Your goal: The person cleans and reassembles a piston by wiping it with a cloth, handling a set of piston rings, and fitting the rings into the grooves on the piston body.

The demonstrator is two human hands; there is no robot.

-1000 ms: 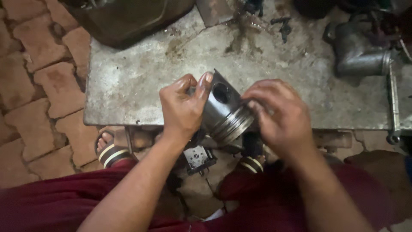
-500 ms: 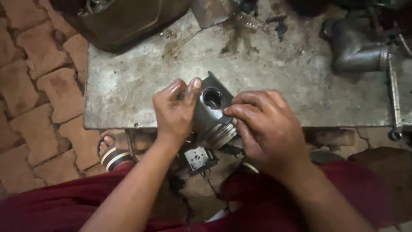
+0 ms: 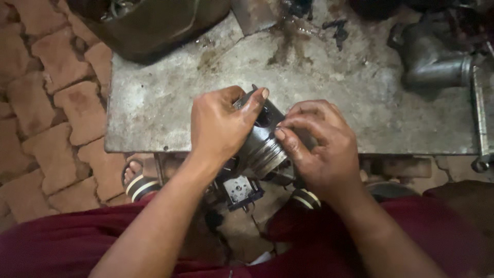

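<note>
A grey metal piston (image 3: 261,148) with ring grooves and a dark pin hole is held over the front edge of a stained metal table (image 3: 154,103). My left hand (image 3: 218,126) wraps its upper side, fingers curled over the top. My right hand (image 3: 319,146) presses its fingertips against the piston's grooved lower side. Whether a ring sits under those fingers is hidden.
A dark metal container (image 3: 149,25) stands at the table's back left. A grey pipe elbow (image 3: 432,62) and a long metal bar (image 3: 478,118) lie at the right. Small dark parts (image 3: 337,28) sit at the back. A sandalled foot (image 3: 136,180) rests on brick paving below.
Both hands have shifted slightly on the piston and turned it; my right fingertips now sit closer together on the grooved part. The view has moved a little.
</note>
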